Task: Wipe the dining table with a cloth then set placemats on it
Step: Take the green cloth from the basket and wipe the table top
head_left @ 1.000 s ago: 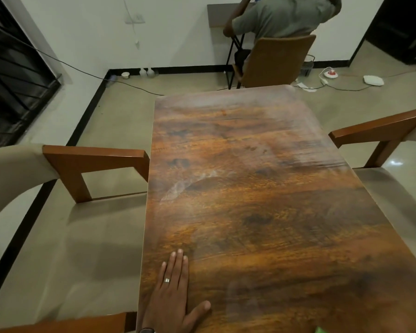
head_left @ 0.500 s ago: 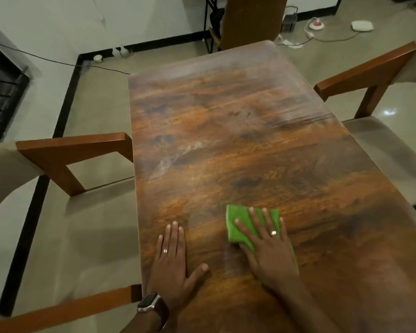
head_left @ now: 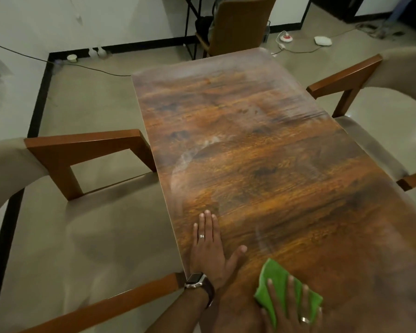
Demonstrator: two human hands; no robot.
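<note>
A soft, light green cloth (head_left: 277, 282) is pressed flat on the table (head_left: 262, 145) under the straight, spread fingers (head_left: 271, 290) of the right hand (head_left: 291, 311); the left hand (head_left: 210, 251) is laid flat, its fingers together, and the cloth is judged best gripped by a bunched edge.

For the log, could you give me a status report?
Left hand flat on table. Right hand pressing green cloth. No placemats yet.

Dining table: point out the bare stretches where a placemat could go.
The dining table is bare from the far end to the left hand. The near edge is taken by both hands and the green cloth under the right hand.
</note>
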